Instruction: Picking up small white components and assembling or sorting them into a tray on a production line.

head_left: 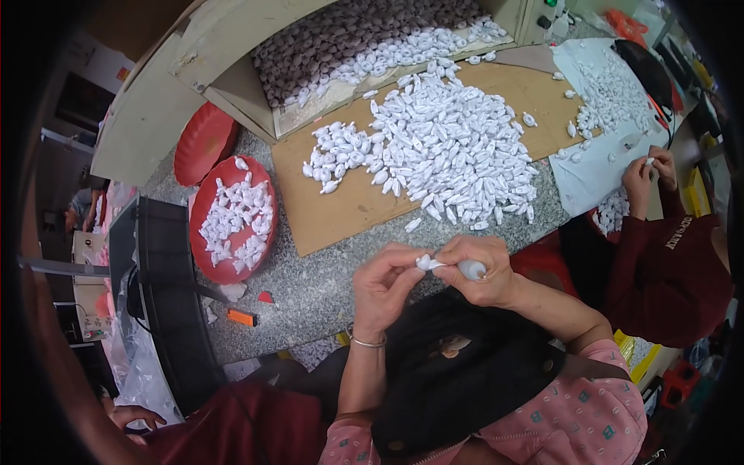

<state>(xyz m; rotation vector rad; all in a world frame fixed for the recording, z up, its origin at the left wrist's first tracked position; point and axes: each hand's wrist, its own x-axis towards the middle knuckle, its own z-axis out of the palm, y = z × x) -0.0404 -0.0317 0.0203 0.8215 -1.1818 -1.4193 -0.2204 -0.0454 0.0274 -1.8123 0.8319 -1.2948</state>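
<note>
A small white piece [424, 263], likely light and stiff, best held endwise, is fingertip-pinched by left hand [380, 288] and right hand [491, 280].

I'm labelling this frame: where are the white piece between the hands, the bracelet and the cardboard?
White piece [423, 263], head view: left end.
Bracelet [367, 344], head view: front of band.
Cardboard [316, 221], head view: bare left part.

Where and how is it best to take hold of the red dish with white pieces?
Likely grip the red dish by its right rim, coming from the right: the black crate stands close on its left. Keep it level, since loose white pieces lie inside.
</note>
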